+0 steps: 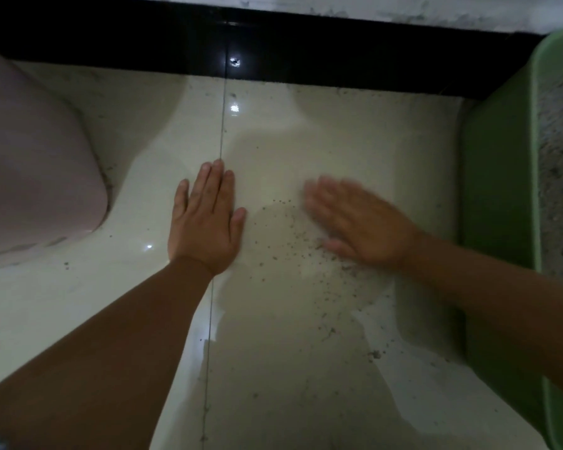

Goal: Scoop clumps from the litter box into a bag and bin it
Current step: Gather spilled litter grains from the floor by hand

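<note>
Head view, looking down at a pale tiled floor (322,141) bounded at the top by a black skirting strip (306,50). The left hand (205,219) lies flat on the tile, palm down, fingers straight and together, holding nothing. The right hand (355,222) is blurred; its fingers appear extended and low over the floor, its grip likewise empty, though whether it touches the tile cannot be told. Between and below the two hands lies a scatter of loose litter grains (290,248), thinning toward the lower right. The green litter box (498,190) stands at the right edge of the frame, well apart from the left hand and near the right forearm; grey litter (559,157) is visible inside it. A pink rounded object (30,173), unidentified, occupies the left edge. No scoop, bag or bin is in view. Judged from this arrangement, the main task cannot be confirmed as done: no clump is seen leaving the box, and the hands seem occupied with spilled grains on the floor. Bagging and binning remain unverified.
</note>
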Available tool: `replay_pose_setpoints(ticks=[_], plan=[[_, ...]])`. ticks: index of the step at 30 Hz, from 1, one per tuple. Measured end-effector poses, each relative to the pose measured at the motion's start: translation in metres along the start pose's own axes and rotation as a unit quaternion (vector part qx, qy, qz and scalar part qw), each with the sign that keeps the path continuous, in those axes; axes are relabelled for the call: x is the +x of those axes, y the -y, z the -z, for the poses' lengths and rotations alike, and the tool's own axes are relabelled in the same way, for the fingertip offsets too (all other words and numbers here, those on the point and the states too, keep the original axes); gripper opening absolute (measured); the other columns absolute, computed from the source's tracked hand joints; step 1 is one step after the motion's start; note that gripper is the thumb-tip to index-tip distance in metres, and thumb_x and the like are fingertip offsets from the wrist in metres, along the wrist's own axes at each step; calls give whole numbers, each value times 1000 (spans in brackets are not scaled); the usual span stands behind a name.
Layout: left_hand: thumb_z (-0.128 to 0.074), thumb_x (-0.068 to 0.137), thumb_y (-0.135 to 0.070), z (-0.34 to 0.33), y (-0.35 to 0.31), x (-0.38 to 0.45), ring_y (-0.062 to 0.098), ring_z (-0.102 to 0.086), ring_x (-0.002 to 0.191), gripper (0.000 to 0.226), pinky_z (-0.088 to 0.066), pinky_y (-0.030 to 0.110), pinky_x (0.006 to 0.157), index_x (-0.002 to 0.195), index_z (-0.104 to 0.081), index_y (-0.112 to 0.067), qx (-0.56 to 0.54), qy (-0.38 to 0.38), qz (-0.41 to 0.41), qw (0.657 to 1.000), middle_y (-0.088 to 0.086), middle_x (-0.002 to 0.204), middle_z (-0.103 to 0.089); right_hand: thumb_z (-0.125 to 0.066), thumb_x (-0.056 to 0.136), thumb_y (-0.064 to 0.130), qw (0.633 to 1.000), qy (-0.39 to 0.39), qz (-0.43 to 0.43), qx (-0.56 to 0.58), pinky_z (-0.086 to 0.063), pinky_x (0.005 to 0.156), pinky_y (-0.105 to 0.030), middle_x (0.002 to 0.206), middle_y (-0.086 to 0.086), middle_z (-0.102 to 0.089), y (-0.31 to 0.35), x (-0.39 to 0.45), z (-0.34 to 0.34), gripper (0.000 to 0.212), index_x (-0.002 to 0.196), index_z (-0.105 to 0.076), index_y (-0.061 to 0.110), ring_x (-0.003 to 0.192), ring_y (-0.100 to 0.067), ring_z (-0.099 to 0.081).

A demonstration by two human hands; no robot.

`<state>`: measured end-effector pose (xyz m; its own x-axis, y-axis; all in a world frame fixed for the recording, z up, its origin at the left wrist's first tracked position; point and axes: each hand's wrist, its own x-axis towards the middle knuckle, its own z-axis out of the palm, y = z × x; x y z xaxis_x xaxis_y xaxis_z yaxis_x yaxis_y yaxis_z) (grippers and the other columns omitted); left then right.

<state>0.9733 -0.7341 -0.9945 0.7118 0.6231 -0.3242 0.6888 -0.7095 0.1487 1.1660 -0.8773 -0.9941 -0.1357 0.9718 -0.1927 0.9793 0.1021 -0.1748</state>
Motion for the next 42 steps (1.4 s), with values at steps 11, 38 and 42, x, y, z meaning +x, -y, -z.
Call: replay_pose_setpoints(ticks=[11,38,42], plan=[[12,71,-52,1,2,2,15,6,145,90,11,32,114,149,-4,-10,6,2,-10,1000,5,158,2,6,85,64,977,-3,-201,71,6,111,-21,150,-24,-21,10,3,-7,93,142,-22,-3,139,-29,-9],[-8,100,-43,-26,-65,-34,36,-49,122,72,-24,32,102,125,-50,10,-8,-34,-369,929,27,126,-55,-2,94,46,939,-6,-315,138,-4,112,-28,144,-24,-36,96,-88,-29,70,139,-25,-2,138,-32,-27],[-13,100,-42,-21,-42,-35,33,-30,125,62,-20,36,106,129,-36,8,-42,-80,-309,947,33,129,-49,-2,96,43,968,-31,-234,86,-6,113,-29,141,-25,-40,90,-82,-29,67,137,-28,-2,133,-34,-35]])
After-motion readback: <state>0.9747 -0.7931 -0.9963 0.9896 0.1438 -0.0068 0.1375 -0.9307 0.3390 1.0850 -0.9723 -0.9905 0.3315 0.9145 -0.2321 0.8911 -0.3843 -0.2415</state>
